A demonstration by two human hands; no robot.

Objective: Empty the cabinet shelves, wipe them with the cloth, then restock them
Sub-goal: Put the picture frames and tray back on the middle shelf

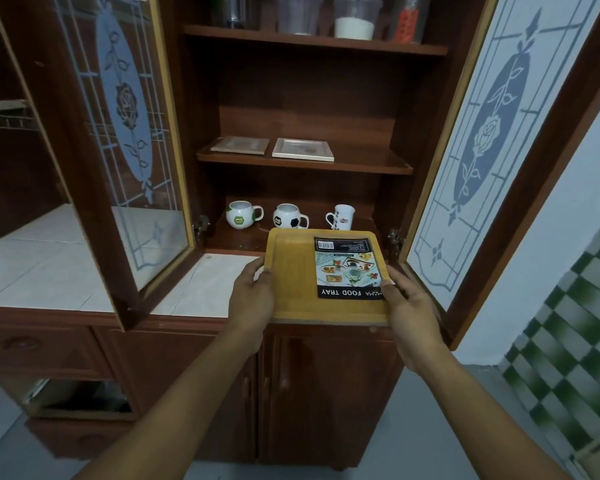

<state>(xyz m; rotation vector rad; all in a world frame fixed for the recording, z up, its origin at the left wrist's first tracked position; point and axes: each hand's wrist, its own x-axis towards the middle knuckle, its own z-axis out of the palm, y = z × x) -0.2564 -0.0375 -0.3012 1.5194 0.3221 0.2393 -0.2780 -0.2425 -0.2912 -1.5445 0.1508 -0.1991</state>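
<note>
A yellow wooden food tray with a printed label lies flat at the front of the tiled counter, before the open cabinet. My left hand grips its left edge, thumb on top. My right hand grips its right edge the same way. Behind the tray, three mugs stand on the bottom shelf: a green-patterned mug, a black-patterned mug and a tall white mug. The middle shelf carries two flat square boxes. No cloth is in view.
The top shelf holds several plastic containers, one with white powder. Both glass doors stand open, the left door and the right door. The white tiled counter stretches left. Closed lower doors are below.
</note>
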